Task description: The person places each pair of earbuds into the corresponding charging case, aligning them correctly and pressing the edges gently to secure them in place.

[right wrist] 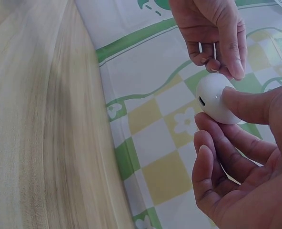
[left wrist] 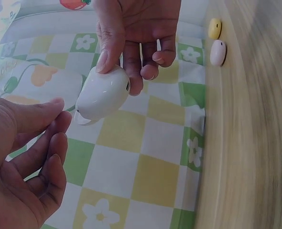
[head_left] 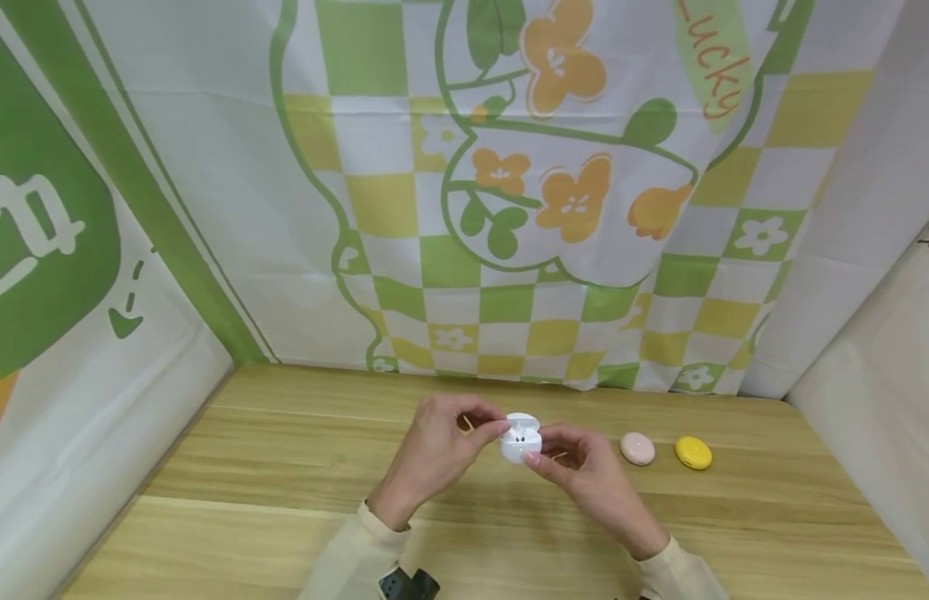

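My right hand (head_left: 595, 479) pinches a white earbud charging case (head_left: 519, 450) between thumb and fingers, off the table. Its lid (head_left: 522, 421) is raised, and small dark spots show inside. A port slot (right wrist: 201, 101) appears on the case's shell in the right wrist view. On the other side of the case is my left hand (head_left: 442, 446), thumb and index fingertips together right by the lid edge. A narrow gap separates these fingertips (left wrist: 57, 103) from the case in the left wrist view, and nothing shows between them.
To the right on the wooden table (head_left: 284, 467) lie a pale pink rounded case (head_left: 637, 448) and a yellow one (head_left: 693, 452). A checkered, flower-printed cloth (head_left: 449, 267) hangs behind the table's back edge. Printed cloth also covers both sides.
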Tool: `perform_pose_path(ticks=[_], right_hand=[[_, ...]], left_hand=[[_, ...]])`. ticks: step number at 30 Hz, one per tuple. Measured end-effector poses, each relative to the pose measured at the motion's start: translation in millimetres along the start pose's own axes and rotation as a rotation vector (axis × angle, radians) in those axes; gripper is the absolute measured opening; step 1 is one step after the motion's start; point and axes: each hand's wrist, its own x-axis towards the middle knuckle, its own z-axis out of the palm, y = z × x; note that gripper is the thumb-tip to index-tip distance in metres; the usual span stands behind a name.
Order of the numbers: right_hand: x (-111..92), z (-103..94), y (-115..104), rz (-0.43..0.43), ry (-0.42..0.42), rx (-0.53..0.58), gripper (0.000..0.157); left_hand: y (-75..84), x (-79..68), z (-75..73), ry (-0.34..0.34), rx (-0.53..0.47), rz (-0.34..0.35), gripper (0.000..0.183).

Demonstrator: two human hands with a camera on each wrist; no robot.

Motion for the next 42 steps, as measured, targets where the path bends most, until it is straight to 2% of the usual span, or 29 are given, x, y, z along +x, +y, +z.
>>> perform_pose_path(ticks=[6, 14, 17, 24, 27, 37, 42], right_hand=[[0, 0.2, 0, 0.003, -0.005, 0.004, 0.03], [0, 0.5, 2, -0.018, 0.007, -0.005, 0.029], [0, 0.8, 2, -0.026, 0.008, -0.008, 0.029], [0, 2.9, 1, -0.025, 0.013, -0.007, 0.029], [1, 4.0, 1, -0.022, 0.009, -0.009, 0.029], [0, 4.7, 2, -0.018, -0.008, 0.006, 0.029], [0, 4.4, 3, -0.019, -0.002, 0.014, 0.028]], left_hand=[[-2.7, 0.0, -1.5, 0.012, 0.0, -0.015, 0.004], [-15.3, 2.3, -2.9, 0.031, -0.06, -0.102, 0.007], [-20.7, 3.4, -1.6, -0.007, -0.093, -0.14, 0.014], [-30.0, 6.8, 3.1, -0.17, -0.203, -0.272, 0.038], [-30.6, 7.6, 4.2, -0.209, -0.254, -0.308, 0.042], [-31.2, 9.2, 8.0, -0.229, -0.31, -0.326, 0.036], [-28.4, 9.9, 8.1, -0.234, -0.295, -0.315, 0.035]])
